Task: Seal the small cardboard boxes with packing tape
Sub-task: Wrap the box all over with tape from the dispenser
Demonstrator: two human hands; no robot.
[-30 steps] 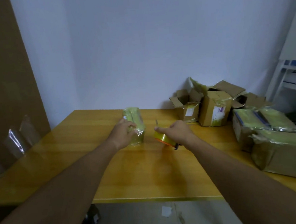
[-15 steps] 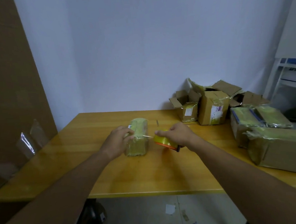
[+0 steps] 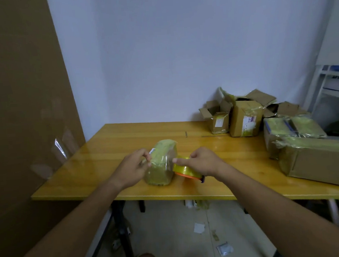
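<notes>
A small cardboard box (image 3: pixel 161 165), wrapped in yellowish tape, lies on the yellow wooden table (image 3: pixel 114 152) near its front edge. My left hand (image 3: pixel 133 167) grips the box's left side, fingers curled at its top edge. My right hand (image 3: pixel 201 162) holds a roll of yellow packing tape (image 3: pixel 185 169) on an orange dispenser, right against the box's right side, with the index finger stretched toward the box.
Open and taped cardboard boxes (image 3: pixel 244 119) stand at the table's back right. A large taped box (image 3: pixel 317 158) lies at the right edge. A tall brown cardboard sheet (image 3: pixel 23 118) leans at the left. Paper scraps (image 3: pixel 199 227) litter the floor.
The box has come down from upright to lie flat and closer to the table's front edge. The tape roll has closed in against its right side. The camera has tilted downward.
</notes>
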